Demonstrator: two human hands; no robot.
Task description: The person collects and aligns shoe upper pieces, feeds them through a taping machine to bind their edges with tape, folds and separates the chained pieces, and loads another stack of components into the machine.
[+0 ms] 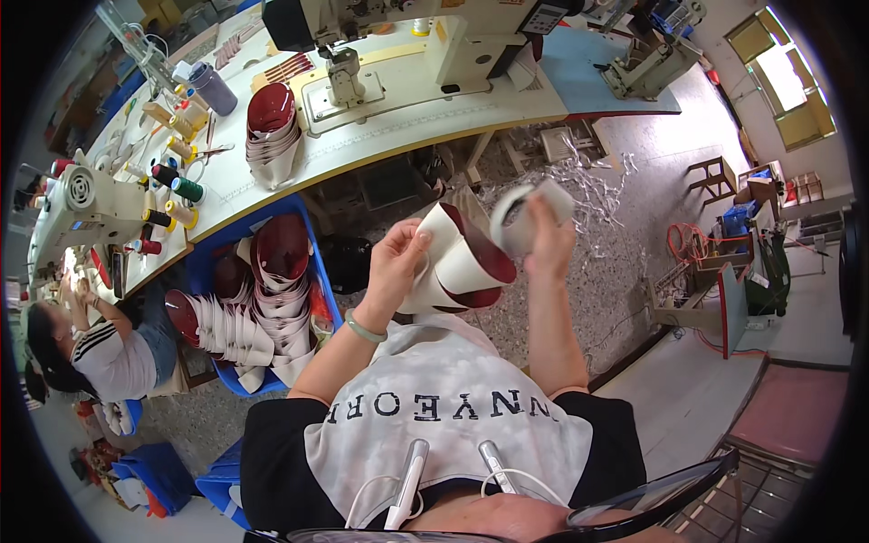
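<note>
My left hand grips white shoe uppers with dark red lining, nested and held in front of my chest. Its thumb presses on their pale outer side. Just to the right, my right hand is closed round a pale, curved piece with a dark inner side. Motion blurs this piece, so I cannot tell whether it is another upper. It is close beside the uppers' open edge; whether they touch is unclear.
Ahead stands a sewing machine on a white worktable. More stacked uppers stand there, near thread spools. A blue crate full of uppers is at my left. Beyond it sits another person. White scraps litter the floor.
</note>
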